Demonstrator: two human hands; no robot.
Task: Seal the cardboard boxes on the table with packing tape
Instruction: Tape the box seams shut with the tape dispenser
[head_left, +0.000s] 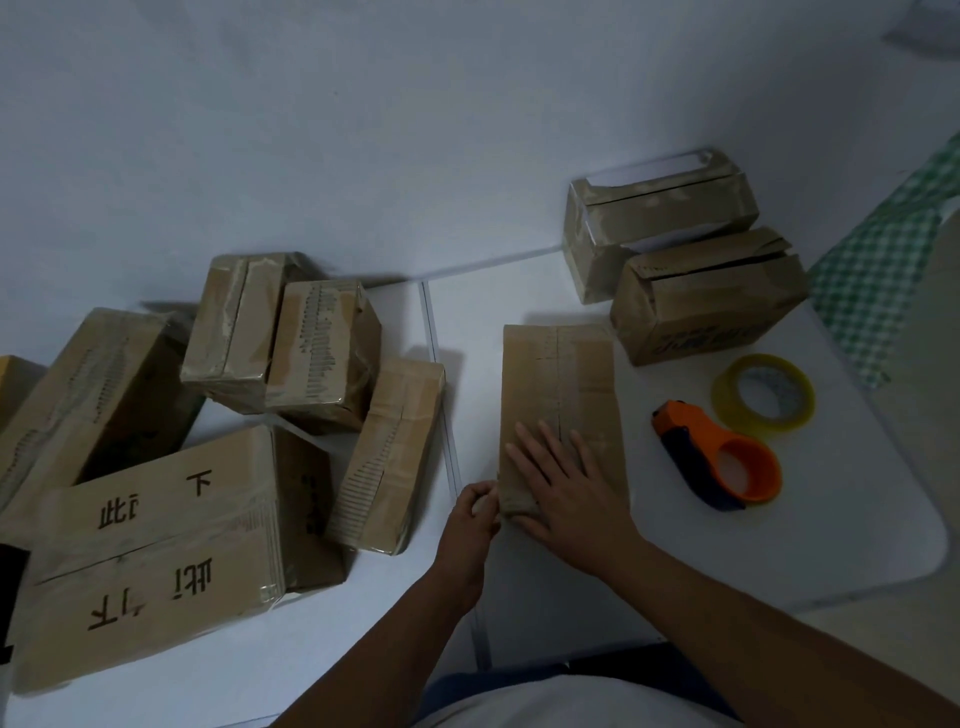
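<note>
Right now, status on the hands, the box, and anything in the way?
Right hand flat on box. Left hand pinching at its near corner. Dispenser and tape roll idle to the right, nothing in the way.

Matt cardboard box; glossy tape roll

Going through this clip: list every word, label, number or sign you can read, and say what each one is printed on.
"下" and further large dark Chinese characters, upside down to the camera: on top of the big box at front left; the rest I cannot read surely.
Dark print on that box's right side: blurred.
Blue and red print on the side of the open-flapped box at right: too blurred to read.
Tape dispenser and tape roll: no readable text.
</note>
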